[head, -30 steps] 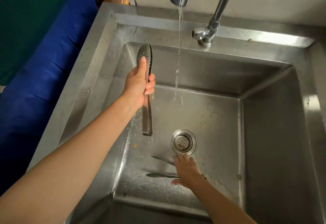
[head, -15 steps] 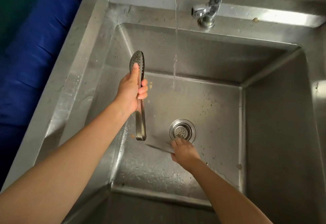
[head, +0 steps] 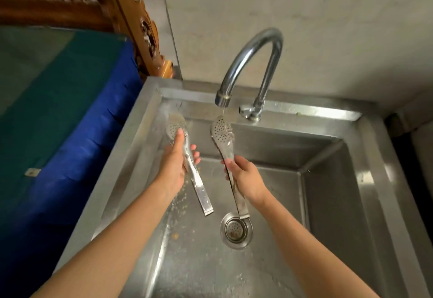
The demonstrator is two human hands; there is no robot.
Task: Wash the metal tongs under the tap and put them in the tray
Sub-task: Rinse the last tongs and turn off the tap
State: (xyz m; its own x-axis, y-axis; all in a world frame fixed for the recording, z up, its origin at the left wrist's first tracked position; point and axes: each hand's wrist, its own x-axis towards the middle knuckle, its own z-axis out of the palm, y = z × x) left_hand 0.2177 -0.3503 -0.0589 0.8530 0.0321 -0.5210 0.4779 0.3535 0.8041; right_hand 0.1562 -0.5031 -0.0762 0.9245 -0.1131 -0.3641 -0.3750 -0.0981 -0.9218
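Observation:
My left hand (head: 174, 165) grips one pair of metal tongs (head: 199, 187) around its middle, perforated head up near the sink's left wall, thumb laid along the head. My right hand (head: 246, 178) grips a second pair of metal tongs (head: 221, 131) by the shaft. That perforated head sits right under the spout of the tap (head: 253, 49), and a thin stream of water splashes on it. Both pairs are held over the steel sink (head: 328, 114). No tray is in view.
The round drain strainer (head: 236, 229) lies in the wet sink floor below the right tongs' hinge end. A blue and green covered surface (head: 70, 110) lies left of the sink. Carved wooden furniture (head: 145, 32) stands behind it. A plain wall rises behind the tap.
My right hand has picked the second tongs up off the sink floor and brought its head under the running water. My left hand stays raised with its tongs. The view has tilted upward.

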